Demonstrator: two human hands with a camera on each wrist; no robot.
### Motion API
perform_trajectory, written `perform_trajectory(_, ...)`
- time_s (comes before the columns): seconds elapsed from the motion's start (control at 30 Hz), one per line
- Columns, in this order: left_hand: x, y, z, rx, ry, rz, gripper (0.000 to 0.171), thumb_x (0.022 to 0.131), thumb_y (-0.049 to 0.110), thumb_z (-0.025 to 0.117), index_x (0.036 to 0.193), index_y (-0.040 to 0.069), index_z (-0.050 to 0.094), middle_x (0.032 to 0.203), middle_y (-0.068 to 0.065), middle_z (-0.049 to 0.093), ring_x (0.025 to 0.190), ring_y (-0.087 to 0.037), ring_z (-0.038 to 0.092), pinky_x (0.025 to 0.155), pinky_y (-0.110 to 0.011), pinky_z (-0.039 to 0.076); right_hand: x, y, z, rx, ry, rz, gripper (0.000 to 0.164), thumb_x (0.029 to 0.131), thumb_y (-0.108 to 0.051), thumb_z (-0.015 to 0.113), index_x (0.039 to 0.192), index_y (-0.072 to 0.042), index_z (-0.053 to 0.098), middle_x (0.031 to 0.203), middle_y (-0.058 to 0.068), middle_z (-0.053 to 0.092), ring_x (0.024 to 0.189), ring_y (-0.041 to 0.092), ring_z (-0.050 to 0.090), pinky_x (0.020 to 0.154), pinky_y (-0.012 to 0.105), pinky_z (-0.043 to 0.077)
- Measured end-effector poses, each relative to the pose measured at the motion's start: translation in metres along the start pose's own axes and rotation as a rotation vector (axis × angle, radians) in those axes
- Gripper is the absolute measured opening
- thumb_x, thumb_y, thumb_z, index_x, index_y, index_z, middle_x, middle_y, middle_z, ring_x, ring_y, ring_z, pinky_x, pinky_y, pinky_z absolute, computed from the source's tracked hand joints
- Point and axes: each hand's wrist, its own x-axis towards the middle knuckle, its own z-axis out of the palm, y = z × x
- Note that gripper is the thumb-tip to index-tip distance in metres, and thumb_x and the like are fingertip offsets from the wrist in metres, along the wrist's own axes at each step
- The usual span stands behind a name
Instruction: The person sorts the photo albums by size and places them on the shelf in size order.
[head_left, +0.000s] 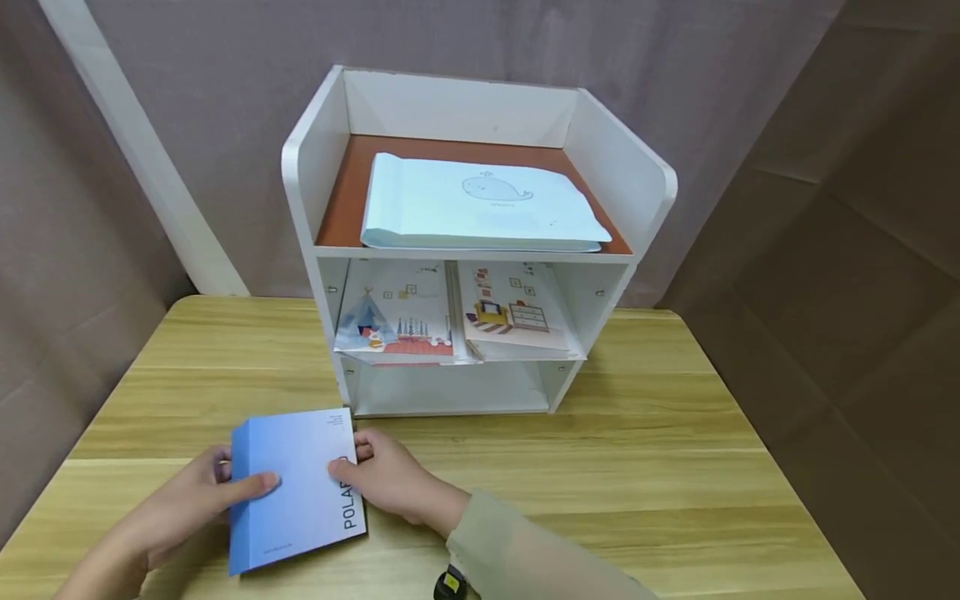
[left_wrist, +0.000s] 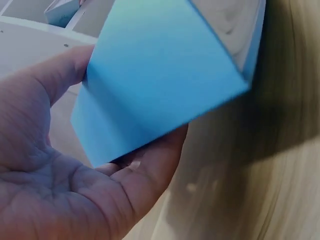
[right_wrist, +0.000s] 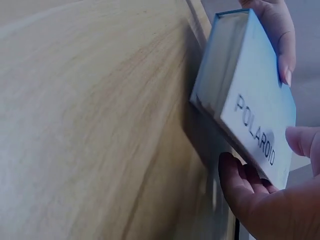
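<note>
A blue photo album (head_left: 300,483) fading to white, with POLAROID printed along its right edge, is held just above the table in front of the shelf's left corner. My left hand (head_left: 183,504) grips its spine side, thumb on the cover and fingers beneath. On the opposite edge, my right hand (head_left: 393,479) pinches the album, thumb on top and fingers below. In the right wrist view, the thick page block of the album (right_wrist: 260,110) shows between its covers. The left wrist view has the blue spine end (left_wrist: 155,85) lying between thumb and fingers.
Behind the album stands a white tiered shelf (head_left: 480,256). Its brown top level bears a pale blue packet (head_left: 442,200) with a whale drawing. Two illustrated booklets, left (head_left: 405,312) and right (head_left: 517,308), lie on the middle level. The wooden table (head_left: 600,483) extends to the right.
</note>
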Motion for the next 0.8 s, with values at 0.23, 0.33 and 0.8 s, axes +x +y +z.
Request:
perform_trajectory(0.23, 0.003, 0.005, 0.016, -0.008, -0.049, 0.034, 0.081, 0.091, 0.03, 0.069, 0.139, -0.014, 0.02, 0.124, -0.027, 0.055, 0.105, -0.03, 0.061, 0.084, -0.045, 0.054, -0.004, 0.006, -0.014, 0.089, -0.016, -0.002, 0.026, 0.097, -0.022, 0.06, 0.119, -0.009, 0.054, 0.092, 0.001, 0.068, 0.078, 0.018, 0.068, 0.071, 0.031, 0.055)
perform_trajectory(0.33, 0.007, 0.009, 0.024, 0.016, -0.038, 0.041, 0.083, 0.089, 0.033, 0.071, 0.139, -0.012, 0.023, 0.127, -0.027, 0.054, 0.108, -0.03, 0.06, 0.087, -0.047, 0.053, -0.006, 0.009, -0.022, 0.114, -0.017, -0.013, 0.027, 0.099, -0.021, 0.058, 0.122, -0.008, 0.054, 0.093, 0.002, 0.069, 0.08, 0.018, 0.068, 0.072, 0.031, 0.056)
perform_trajectory(0.8, 0.032, 0.03, 0.072, -0.13, -0.041, 0.108, 0.077, 0.087, 0.031, 0.074, 0.14, -0.004, 0.029, 0.128, -0.027, 0.053, 0.103, -0.032, 0.063, 0.082, -0.046, 0.055, -0.017, 0.024, -0.078, 0.15, -0.02, -0.053, 0.031, 0.099, -0.019, 0.056, 0.126, -0.003, 0.055, 0.101, 0.008, 0.069, 0.087, 0.023, 0.069, 0.076, 0.034, 0.057)
